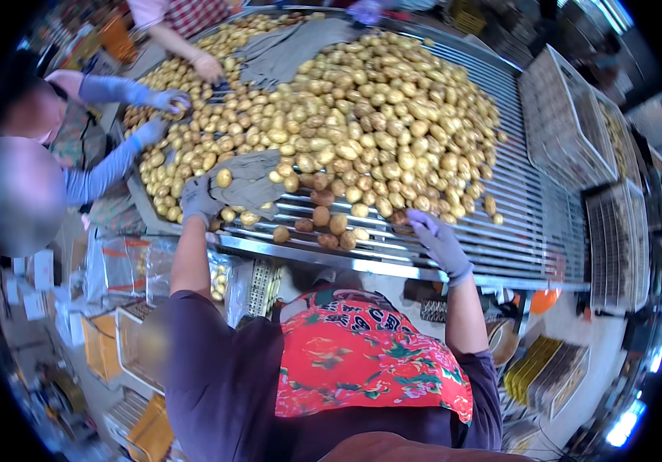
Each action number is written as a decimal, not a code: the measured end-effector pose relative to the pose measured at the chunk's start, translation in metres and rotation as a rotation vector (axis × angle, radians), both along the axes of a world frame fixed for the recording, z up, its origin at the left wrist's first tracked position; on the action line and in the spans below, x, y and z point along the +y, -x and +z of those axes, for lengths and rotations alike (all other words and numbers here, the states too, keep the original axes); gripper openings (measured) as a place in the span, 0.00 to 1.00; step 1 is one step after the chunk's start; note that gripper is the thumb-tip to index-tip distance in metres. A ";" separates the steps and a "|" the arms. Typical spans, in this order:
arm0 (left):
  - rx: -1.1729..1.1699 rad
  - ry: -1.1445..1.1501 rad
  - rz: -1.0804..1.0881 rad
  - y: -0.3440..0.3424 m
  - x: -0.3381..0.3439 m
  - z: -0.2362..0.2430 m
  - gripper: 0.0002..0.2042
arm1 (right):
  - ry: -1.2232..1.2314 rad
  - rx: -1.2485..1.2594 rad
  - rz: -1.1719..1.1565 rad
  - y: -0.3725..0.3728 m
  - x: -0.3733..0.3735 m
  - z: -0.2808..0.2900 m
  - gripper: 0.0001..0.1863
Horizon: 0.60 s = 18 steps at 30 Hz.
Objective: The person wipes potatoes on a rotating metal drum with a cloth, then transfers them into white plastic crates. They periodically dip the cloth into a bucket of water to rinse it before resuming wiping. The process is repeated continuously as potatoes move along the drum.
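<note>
A large heap of yellow-brown, potato-like produce covers a metal slatted table. My left hand, in a grey glove, is at the near left edge, beside a grey cloth. One pale yellow piece lies by its fingertips; whether they grip it cannot be made out. My right hand, in a pale grey-lilac glove, reaches over the near edge. Its fingers are stretched out beside a darker brown piece. Several browner pieces lie on the slats between my hands.
Across the left end, a co-worker's two gloved hands are among the produce. Another person's hand reaches in at the far left. A second grey cloth covers part of the heap. Plastic crates stand along the right side.
</note>
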<state>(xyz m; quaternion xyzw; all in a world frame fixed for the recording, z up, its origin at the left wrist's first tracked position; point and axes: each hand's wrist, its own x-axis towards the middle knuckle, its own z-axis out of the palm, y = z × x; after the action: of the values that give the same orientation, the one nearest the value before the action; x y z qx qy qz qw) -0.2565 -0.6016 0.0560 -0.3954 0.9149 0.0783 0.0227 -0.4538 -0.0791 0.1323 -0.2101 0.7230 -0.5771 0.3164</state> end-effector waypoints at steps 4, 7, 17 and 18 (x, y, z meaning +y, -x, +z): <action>0.317 -0.517 0.154 0.005 -0.070 -0.036 0.21 | 0.012 -0.022 0.012 -0.035 0.006 -0.011 0.21; 1.007 -1.065 0.099 0.017 -0.071 -0.032 0.17 | 0.058 -0.063 -0.018 -0.056 0.019 -0.006 0.21; 1.422 -0.166 -0.744 0.137 0.018 0.206 0.20 | 0.164 -0.032 -0.312 -0.068 0.060 0.001 0.20; 1.454 -0.303 -0.766 0.143 0.037 0.226 0.20 | 0.194 -0.033 -0.316 -0.066 0.059 -0.003 0.20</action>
<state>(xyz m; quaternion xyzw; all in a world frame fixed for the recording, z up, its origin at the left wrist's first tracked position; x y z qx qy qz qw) -0.4000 -0.5643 0.2818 0.0993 0.7522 0.4230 -0.4953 -0.3874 -0.0200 0.1297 -0.1139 0.6826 -0.6901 0.2119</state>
